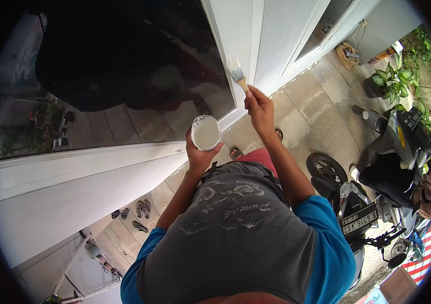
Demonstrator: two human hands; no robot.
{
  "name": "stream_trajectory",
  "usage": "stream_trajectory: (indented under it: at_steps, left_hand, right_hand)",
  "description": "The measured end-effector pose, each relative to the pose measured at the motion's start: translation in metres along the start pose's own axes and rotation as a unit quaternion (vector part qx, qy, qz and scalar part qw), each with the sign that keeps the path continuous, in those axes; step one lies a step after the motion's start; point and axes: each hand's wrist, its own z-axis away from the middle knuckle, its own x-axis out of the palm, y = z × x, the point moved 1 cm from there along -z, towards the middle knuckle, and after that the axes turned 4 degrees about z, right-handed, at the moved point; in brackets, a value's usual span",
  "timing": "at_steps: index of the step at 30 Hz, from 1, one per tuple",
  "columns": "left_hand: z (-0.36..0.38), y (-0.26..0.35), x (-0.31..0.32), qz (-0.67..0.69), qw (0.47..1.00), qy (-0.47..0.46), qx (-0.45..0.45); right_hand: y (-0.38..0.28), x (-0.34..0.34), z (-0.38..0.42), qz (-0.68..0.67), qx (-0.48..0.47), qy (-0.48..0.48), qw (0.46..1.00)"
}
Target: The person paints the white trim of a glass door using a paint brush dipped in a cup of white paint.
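Observation:
My right hand (pixel 260 110) is closed round the wooden handle of a paintbrush (pixel 237 72). Its pale, paint-coated bristles point up and overlap the white window frame (pixel 225 55) in this view. In my left hand (pixel 199 154) is a round paint tub (pixel 206 133), with the fingers wrapped round its side. Whitish-grey paint fills the inside of the tub, and white smears mark its rim. The dark glass pane (pixel 139 66) lies beyond the tub, to the left of the brush.
A white wall (pixel 73 197) runs below the window at left. Sandals (pixel 143 209) lie on the tiled floor (pixel 307 96). Parked motorbikes (pixel 357 213) stand at right, near a potted plant (pixel 390 81). A bag (pixel 347 55) sits by the far wall.

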Motion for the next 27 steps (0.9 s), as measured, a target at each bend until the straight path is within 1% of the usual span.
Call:
stream_trajectory:
  at_steps: [1,2,3,4,5,7,8,10,11,13,14,16,18,21,22,24,25,27]
  left_hand:
    - [0.000,-0.001,0.000,0.010,1.000,-0.001,0.004]
    - [0.000,0.000,0.000,0.010,1.000,0.000,0.006]
    - [0.000,0.000,-0.001,0.002,1.000,-0.002,0.010]
    - [0.001,0.001,-0.002,-0.006,1.000,-0.006,0.014]
    - [0.001,0.001,-0.003,-0.007,1.000,-0.005,0.015]
    - [0.002,0.000,-0.003,-0.010,1.000,-0.002,0.016]
    - [0.001,0.000,-0.003,-0.010,1.000,0.000,0.016]
    - [0.003,0.000,-0.003,0.005,1.000,-0.006,0.004]
    - [0.003,0.002,-0.003,0.005,1.000,-0.006,0.004]
    - [0.003,0.006,-0.004,-0.023,1.000,-0.002,0.015]
    - [0.004,0.005,-0.004,-0.023,1.000,-0.003,0.015]
    - [0.005,0.002,-0.005,-0.019,1.000,-0.003,0.004]
    - [0.005,0.001,-0.004,-0.013,1.000,-0.002,0.008]
    - [0.004,-0.001,-0.003,0.000,1.000,-0.003,0.015]
    - [0.005,-0.002,-0.003,0.007,1.000,-0.004,0.016]
    - [0.004,0.001,-0.003,0.003,1.000,-0.003,0.019]
    - [0.004,0.002,-0.003,0.000,1.000,-0.003,0.021]
    - [0.004,0.003,-0.002,0.002,1.000,-0.003,0.022]
  right_hand:
    - [0.034,-0.001,-0.003,0.040,-0.002,0.018,0.999]
    - [0.073,-0.007,-0.002,0.040,-0.004,0.017,0.999]
    - [0.112,-0.015,-0.001,0.100,0.051,0.019,0.994]
    - [0.130,-0.020,0.001,0.159,0.106,0.022,0.981]
    - [0.126,-0.020,0.002,0.159,0.104,0.021,0.982]
    - [0.117,-0.022,0.002,0.196,0.148,0.016,0.969]
    - [0.099,-0.020,0.000,0.196,0.148,0.014,0.969]
    - [0.038,-0.011,-0.001,0.139,0.113,-0.014,0.984]
    - [0.008,-0.007,0.002,0.138,0.113,-0.014,0.984]
    - [-0.043,0.000,0.014,0.003,0.020,-0.014,1.000]
    - [-0.054,0.002,0.016,0.004,0.020,-0.013,1.000]
    - [-0.067,0.004,0.018,-0.024,-0.085,-0.001,0.996]
    - [-0.038,0.004,0.006,-0.021,-0.068,-0.005,0.997]
    - [0.055,-0.002,-0.007,0.064,-0.017,0.020,0.998]
    - [0.082,-0.006,-0.006,0.064,-0.018,0.019,0.998]
    - [0.125,-0.017,-0.001,0.164,0.036,0.020,0.986]
    - [0.140,-0.020,-0.001,0.163,0.034,0.020,0.986]
    - [0.145,-0.021,0.001,0.207,0.143,0.014,0.968]
